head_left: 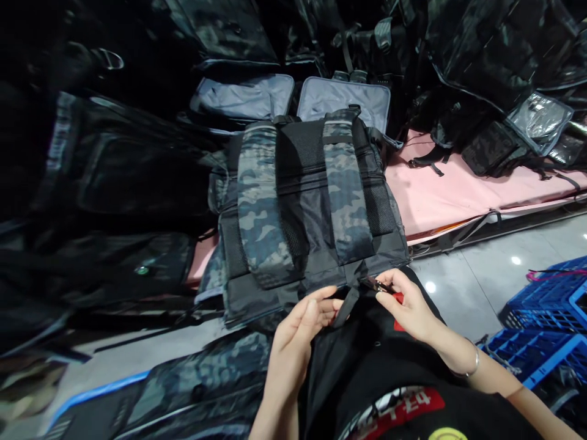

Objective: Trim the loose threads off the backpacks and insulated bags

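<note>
A backpack [302, 208] with grey-blue camouflage shoulder straps lies with its back panel up in front of me. At its lower edge hangs a short black webbing strap [351, 300]. My left hand [305, 321] has its curled fingertips at this strap, holding it from the left side. My right hand [408, 305] is closed on a small dark metal tool with some red by it, which looks like thread snips [375, 285]. The tool's tip points left and lies close to the strap's upper end. My palm and fingers hide its handle.
Dark camouflage bags [137, 165] crowd the left and back. Behind the backpack stand open grey-lined compartments [346, 98]. A pink-covered bench [458, 189] holds more bags and a clear plastic packet [541, 119]. Blue crates [545, 299] stand on the floor at right.
</note>
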`<state>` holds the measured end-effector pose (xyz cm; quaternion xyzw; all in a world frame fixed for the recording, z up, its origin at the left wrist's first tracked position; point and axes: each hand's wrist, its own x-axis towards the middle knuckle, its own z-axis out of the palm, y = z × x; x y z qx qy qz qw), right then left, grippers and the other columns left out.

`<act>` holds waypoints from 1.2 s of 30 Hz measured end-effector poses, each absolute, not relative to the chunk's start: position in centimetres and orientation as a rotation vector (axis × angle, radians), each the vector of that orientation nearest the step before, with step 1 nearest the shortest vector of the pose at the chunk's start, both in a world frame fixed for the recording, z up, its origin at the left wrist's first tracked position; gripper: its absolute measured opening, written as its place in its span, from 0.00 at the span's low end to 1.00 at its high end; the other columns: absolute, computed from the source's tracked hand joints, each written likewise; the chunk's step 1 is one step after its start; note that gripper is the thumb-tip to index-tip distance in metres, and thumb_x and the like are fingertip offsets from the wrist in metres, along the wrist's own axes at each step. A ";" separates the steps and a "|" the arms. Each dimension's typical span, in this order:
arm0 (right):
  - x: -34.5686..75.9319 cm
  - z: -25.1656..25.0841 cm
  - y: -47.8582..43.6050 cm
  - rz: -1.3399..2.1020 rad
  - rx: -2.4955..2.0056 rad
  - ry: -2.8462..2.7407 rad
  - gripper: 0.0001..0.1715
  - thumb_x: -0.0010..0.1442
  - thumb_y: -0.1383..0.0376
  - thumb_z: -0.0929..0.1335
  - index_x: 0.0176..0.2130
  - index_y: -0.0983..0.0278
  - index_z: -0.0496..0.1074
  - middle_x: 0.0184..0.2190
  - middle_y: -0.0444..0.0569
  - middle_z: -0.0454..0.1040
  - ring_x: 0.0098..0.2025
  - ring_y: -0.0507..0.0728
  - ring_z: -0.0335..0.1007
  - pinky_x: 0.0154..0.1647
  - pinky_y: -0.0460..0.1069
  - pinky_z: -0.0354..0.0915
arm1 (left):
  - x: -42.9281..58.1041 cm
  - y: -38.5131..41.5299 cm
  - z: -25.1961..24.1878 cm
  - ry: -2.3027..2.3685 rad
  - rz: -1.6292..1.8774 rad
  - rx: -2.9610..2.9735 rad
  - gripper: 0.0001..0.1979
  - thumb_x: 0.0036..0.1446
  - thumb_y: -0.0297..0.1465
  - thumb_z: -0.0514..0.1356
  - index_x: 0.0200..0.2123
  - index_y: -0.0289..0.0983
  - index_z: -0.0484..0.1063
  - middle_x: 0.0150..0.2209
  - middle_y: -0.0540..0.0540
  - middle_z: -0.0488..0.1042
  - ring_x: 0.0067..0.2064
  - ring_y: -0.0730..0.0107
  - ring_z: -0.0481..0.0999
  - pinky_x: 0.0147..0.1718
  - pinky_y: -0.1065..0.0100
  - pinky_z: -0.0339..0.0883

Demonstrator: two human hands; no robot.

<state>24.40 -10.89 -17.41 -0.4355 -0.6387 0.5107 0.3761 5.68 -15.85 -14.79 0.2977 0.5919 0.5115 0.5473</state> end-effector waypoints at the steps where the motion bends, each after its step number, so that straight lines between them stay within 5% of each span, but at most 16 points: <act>1: 24.1 -17.3 -10.8 1.323 -1.134 -1.652 0.09 0.55 0.62 0.67 0.36 0.63 0.66 0.31 0.44 0.70 0.33 0.51 0.66 0.35 0.45 0.62 | 5.7 -15.9 -14.6 1.397 1.211 0.709 0.21 0.53 0.44 0.57 0.42 0.33 0.72 0.33 0.42 0.78 0.34 0.64 0.77 0.36 0.65 0.72; 8: 21.5 -16.9 -10.0 1.153 -1.295 -1.929 0.21 0.54 0.56 0.68 0.18 0.64 0.62 0.16 0.39 0.60 0.21 0.47 0.53 0.23 0.44 0.49 | 6.8 -17.8 -15.8 1.770 1.116 1.415 0.11 0.57 0.37 0.55 0.37 0.38 0.74 0.34 0.46 0.78 0.36 0.66 0.77 0.40 0.67 0.70; 12: 20.9 -17.6 -10.0 1.243 -1.250 -1.870 0.20 0.56 0.58 0.66 0.19 0.64 0.60 0.16 0.39 0.58 0.20 0.47 0.51 0.23 0.45 0.48 | 7.3 -18.7 -16.4 1.783 1.072 1.667 0.10 0.57 0.34 0.54 0.37 0.40 0.74 0.36 0.46 0.78 0.38 0.67 0.77 0.40 0.68 0.70; 19: 19.5 -19.8 -10.3 1.896 -0.929 -1.137 0.23 0.53 0.48 0.65 0.24 0.62 0.57 0.15 0.34 0.47 0.15 0.45 0.39 0.15 0.43 0.43 | 7.3 -17.6 -18.1 1.860 1.148 1.414 0.15 0.56 0.38 0.57 0.44 0.38 0.73 0.42 0.44 0.77 0.42 0.64 0.76 0.44 0.63 0.70; 22: 20.0 -19.4 -10.4 1.790 -0.936 -1.254 0.19 0.55 0.52 0.65 0.25 0.63 0.60 0.17 0.36 0.54 0.18 0.46 0.48 0.18 0.43 0.50 | 7.5 -17.0 -18.4 1.844 1.181 1.445 0.12 0.54 0.37 0.59 0.39 0.38 0.75 0.37 0.45 0.77 0.39 0.65 0.76 0.41 0.64 0.70; 27: 22.7 -17.5 -11.2 1.361 -1.052 -1.614 0.09 0.61 0.61 0.62 0.41 0.62 0.64 0.29 0.43 0.68 0.31 0.50 0.63 0.34 0.45 0.61 | 7.5 -16.6 -18.8 1.967 1.383 1.714 0.08 0.53 0.31 0.61 0.38 0.39 0.75 0.33 0.47 0.76 0.37 0.67 0.75 0.40 0.65 0.68; 36: 23.7 -17.0 -11.5 1.072 -1.129 -1.885 0.09 0.55 0.61 0.68 0.37 0.62 0.71 0.29 0.44 0.75 0.25 0.50 0.67 0.28 0.44 0.62 | 7.4 -16.4 -19.5 2.068 1.354 2.104 0.08 0.53 0.26 0.60 0.38 0.39 0.74 0.31 0.47 0.77 0.36 0.66 0.75 0.39 0.63 0.66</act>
